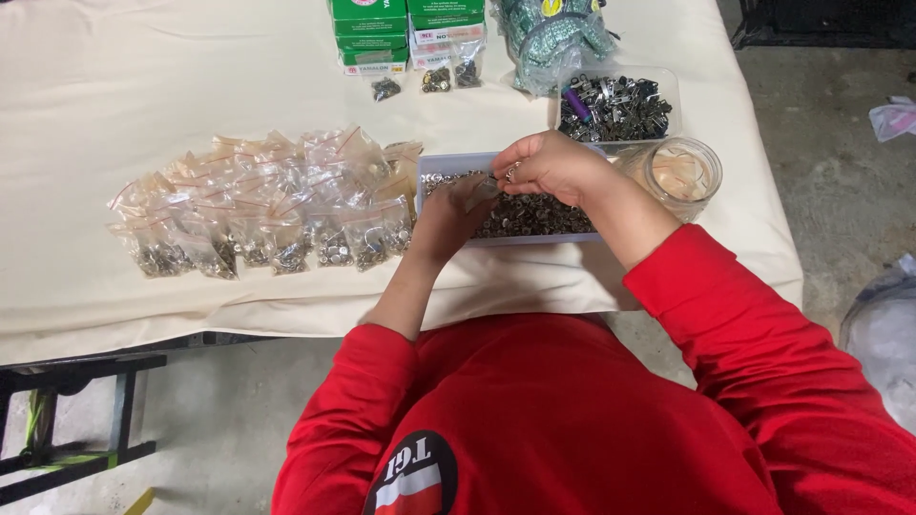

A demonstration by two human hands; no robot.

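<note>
Hands meet over the tray (426, 168) of small metal parts on the table (86, 286). Left hand (448, 217) pinches a small clear bag (485, 188); right hand (549, 164) is curled narrow above it, what it holds too small to tell. Filled bags (267, 205) lie just left.

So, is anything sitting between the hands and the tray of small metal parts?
Nothing visible: the left hand and right hand are directly over the tray of small metal parts, with no object between.
</note>
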